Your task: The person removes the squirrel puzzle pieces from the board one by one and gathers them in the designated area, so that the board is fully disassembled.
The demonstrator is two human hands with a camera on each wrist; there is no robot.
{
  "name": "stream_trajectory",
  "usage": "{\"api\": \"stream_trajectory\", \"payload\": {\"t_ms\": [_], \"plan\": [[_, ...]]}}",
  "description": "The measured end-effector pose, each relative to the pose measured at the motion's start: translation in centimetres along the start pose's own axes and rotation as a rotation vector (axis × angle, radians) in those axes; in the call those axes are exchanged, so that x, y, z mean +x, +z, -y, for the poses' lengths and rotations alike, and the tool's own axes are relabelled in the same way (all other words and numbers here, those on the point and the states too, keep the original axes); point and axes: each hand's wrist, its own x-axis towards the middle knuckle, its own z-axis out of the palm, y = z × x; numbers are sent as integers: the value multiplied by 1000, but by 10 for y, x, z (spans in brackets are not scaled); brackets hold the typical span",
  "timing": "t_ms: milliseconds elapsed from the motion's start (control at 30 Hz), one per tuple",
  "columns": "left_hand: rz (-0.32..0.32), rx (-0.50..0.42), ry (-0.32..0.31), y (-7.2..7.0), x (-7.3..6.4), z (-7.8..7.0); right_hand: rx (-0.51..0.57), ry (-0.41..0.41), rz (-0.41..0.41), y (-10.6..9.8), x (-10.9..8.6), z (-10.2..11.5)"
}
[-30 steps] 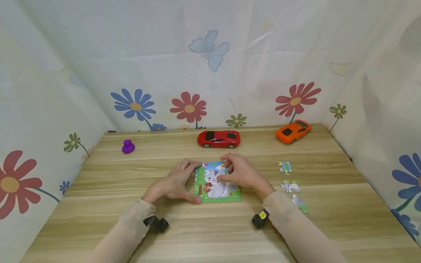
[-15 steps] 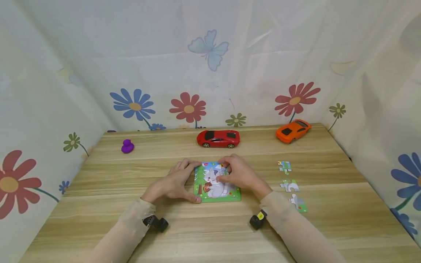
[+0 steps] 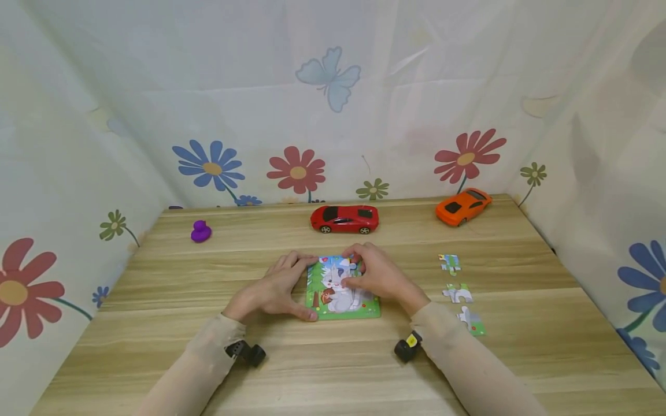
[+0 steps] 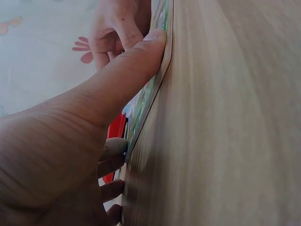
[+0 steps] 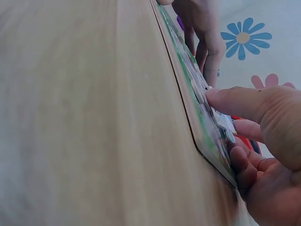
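A jigsaw puzzle (image 3: 340,306) on its board, printed with a white cartoon animal, lies flat on the wooden table. My left hand (image 3: 276,292) spans its left side, thumb on the near corner and forefinger at the far corner, the other fingers beside the board. Over the upper right part is my right hand (image 3: 382,274), pinching a puzzle piece (image 5: 225,121) between thumb and fingers; the piece is slightly raised from the board in the right wrist view. That hand hides the puzzle's right edge. The left wrist view shows the left thumb (image 4: 150,47) pressing the board's rim.
Three loose puzzle pieces lie right of the board: one far (image 3: 450,264), one in the middle (image 3: 459,293), one near (image 3: 472,322). Behind stand a red toy car (image 3: 346,219) and an orange toy car (image 3: 463,208). A purple toy duck (image 3: 200,232) sits at left.
My right hand has shifted slightly left, its fingertips working the piece over the upper right part of the puzzle. The left hand stays in place.
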Motion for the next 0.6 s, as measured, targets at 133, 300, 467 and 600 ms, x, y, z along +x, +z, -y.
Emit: {"api": "stream_trajectory", "payload": {"t_ms": [133,300,467,600], "plan": [[5,-1,-3,-1,0,-1,21,5,-17,0,0,2],[6,-3,-3,-1,0,-1,33,-4,-55,0,1,2],[8,-2,0,-1,0,-1,36,-4,-74,2,2,2],[14,8,-4,-1,0,0,41,-1,-80,2,2,3]]}}
